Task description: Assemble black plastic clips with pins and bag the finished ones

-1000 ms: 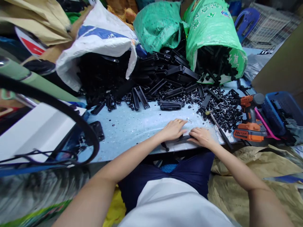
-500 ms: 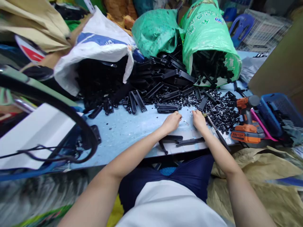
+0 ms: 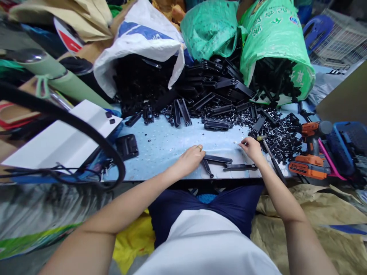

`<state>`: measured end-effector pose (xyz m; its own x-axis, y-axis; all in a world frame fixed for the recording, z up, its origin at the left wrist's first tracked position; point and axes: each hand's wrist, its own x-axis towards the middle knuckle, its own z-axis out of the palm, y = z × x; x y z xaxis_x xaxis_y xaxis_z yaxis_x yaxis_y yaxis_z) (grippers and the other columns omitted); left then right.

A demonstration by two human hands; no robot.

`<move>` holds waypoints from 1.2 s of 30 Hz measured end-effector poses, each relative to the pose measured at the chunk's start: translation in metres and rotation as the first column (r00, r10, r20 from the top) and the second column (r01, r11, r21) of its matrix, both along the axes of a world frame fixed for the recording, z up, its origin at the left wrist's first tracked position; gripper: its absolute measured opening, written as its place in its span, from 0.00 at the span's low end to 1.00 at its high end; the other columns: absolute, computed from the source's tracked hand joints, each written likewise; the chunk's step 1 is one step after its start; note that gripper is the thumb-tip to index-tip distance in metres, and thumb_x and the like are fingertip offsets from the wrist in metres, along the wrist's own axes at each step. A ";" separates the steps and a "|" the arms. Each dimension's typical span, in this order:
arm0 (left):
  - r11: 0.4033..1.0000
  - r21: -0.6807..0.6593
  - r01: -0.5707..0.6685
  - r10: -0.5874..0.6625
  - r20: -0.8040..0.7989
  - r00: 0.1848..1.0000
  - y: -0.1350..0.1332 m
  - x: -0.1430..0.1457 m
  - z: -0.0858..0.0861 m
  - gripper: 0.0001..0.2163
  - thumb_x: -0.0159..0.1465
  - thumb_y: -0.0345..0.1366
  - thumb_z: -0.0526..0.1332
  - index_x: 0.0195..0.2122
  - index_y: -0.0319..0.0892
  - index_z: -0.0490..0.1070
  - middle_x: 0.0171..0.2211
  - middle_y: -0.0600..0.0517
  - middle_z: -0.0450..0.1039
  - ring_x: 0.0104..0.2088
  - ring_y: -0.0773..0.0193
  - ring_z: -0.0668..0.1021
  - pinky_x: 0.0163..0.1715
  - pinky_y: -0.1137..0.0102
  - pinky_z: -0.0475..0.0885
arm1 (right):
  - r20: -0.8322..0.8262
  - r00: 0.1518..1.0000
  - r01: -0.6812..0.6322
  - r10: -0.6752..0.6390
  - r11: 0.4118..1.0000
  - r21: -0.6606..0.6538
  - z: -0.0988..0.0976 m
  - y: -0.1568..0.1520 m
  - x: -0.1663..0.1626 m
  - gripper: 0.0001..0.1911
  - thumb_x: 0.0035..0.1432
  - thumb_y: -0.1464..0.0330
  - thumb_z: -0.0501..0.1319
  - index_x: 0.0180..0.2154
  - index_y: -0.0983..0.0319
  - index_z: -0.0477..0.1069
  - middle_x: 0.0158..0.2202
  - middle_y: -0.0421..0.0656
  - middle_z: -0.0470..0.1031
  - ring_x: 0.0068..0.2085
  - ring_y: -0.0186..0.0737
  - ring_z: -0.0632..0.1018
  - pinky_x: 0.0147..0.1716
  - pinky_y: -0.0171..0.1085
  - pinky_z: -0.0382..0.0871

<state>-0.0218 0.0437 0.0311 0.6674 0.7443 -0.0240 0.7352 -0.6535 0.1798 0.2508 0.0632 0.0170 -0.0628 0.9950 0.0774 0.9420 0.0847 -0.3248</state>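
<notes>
My left hand [image 3: 191,158] rests on the light blue table [image 3: 160,149] near its front edge, fingers curled on the end of a black plastic bar [image 3: 218,158]. A second black bar [image 3: 240,166] lies just to the right, and a short one [image 3: 207,168] angles toward me. My right hand [image 3: 251,147] reaches to the edge of a heap of small black screws [image 3: 279,133], fingertips pinched together over something too small to name.
A big pile of black plastic parts [image 3: 212,91] spills from a white sack [image 3: 143,46] and two green sacks [image 3: 272,42] at the back. An orange cordless drill [image 3: 311,152] and a screwdriver [image 3: 271,152] lie right. White board [image 3: 63,141] and black hoop [image 3: 86,130] left.
The left hand drew back from the far parts toward the near bar. The right hand stayed at the screw heap. The view shifted so everything sits further right.
</notes>
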 end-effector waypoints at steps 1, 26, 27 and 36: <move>0.999 0.026 0.046 -0.046 0.004 0.999 0.001 0.002 0.000 0.14 0.58 0.19 0.46 0.30 0.38 0.69 0.29 0.47 0.67 0.34 0.61 0.72 0.34 0.69 0.69 | -0.083 0.996 -0.026 0.029 0.999 0.042 0.001 -0.007 -0.003 0.06 0.54 0.67 0.60 0.27 0.62 0.70 0.28 0.43 0.72 0.31 0.37 0.73 0.32 0.35 0.67; 0.929 0.355 0.101 -0.183 0.205 0.962 -0.009 -0.005 -0.058 0.14 0.66 0.33 0.48 0.49 0.41 0.67 0.46 0.43 0.72 0.47 0.56 0.73 0.45 0.59 0.63 | -0.012 0.884 -0.429 0.468 0.820 0.378 -0.036 -0.072 -0.015 0.15 0.63 0.63 0.51 0.44 0.63 0.70 0.36 0.49 0.73 0.37 0.38 0.73 0.36 0.38 0.69; 0.930 0.336 0.146 -0.223 0.204 0.953 -0.010 0.003 -0.055 0.14 0.65 0.36 0.49 0.50 0.41 0.66 0.48 0.42 0.71 0.49 0.55 0.71 0.47 0.58 0.61 | -0.007 0.877 -0.446 0.481 0.819 0.362 -0.040 -0.073 -0.011 0.16 0.62 0.61 0.52 0.46 0.63 0.69 0.37 0.50 0.73 0.37 0.39 0.73 0.36 0.38 0.69; 0.978 0.027 0.206 -0.208 0.066 0.976 -0.017 0.064 -0.033 0.22 0.61 0.45 0.57 0.51 0.35 0.61 0.45 0.40 0.71 0.46 0.55 0.71 0.43 0.65 0.64 | 0.249 0.797 -0.594 0.550 0.788 0.162 -0.040 -0.068 0.010 0.20 0.63 0.58 0.49 0.49 0.63 0.67 0.34 0.47 0.74 0.35 0.39 0.73 0.33 0.36 0.66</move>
